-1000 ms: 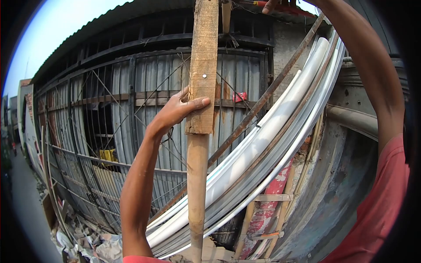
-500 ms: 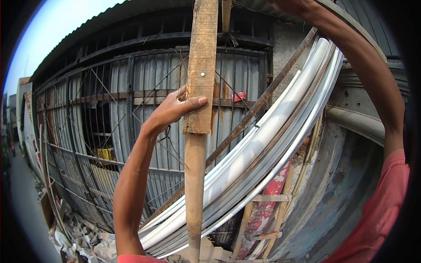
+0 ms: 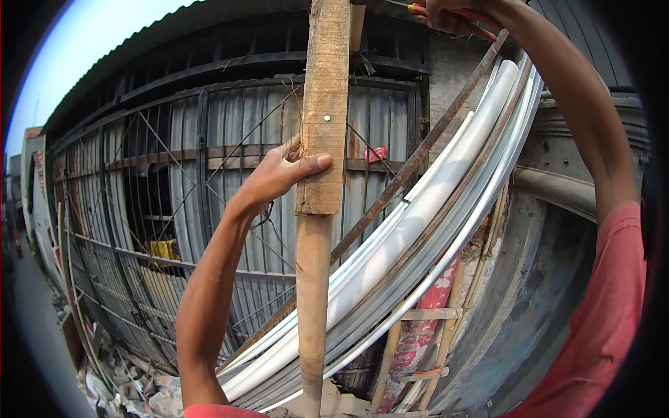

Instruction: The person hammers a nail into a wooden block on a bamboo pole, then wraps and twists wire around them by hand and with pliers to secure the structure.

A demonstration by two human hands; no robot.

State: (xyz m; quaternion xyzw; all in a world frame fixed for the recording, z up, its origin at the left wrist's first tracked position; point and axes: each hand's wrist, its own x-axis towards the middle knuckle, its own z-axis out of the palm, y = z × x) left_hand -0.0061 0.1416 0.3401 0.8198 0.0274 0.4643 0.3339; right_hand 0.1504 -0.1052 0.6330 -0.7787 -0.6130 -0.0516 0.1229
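My left hand (image 3: 282, 171) is closed around the lower end of a rough wooden plank (image 3: 324, 76), its thumb across the front face. The plank stands upright against a round wooden pole (image 3: 311, 292) that runs down below it. A nail (image 3: 327, 118) shows its pale round head in the plank, above my thumb. At the top edge, my right hand (image 3: 451, 15) grips pliers (image 3: 482, 32) with red and yellow handles. They point left toward the upper plank, and their jaws are mostly cut off by the frame.
Long white pipes (image 3: 418, 230) slant behind the pole, with a rusty metal bar (image 3: 418, 157) beside them. Behind stands a corrugated metal wall with a barred gate (image 3: 202, 174). A bamboo ladder (image 3: 428, 315) leans at lower right, and rubble (image 3: 132, 383) lies at lower left.
My right hand has come down and left into view, showing the pliers. My left hand keeps its hold on the plank. The whole view has shifted slightly.
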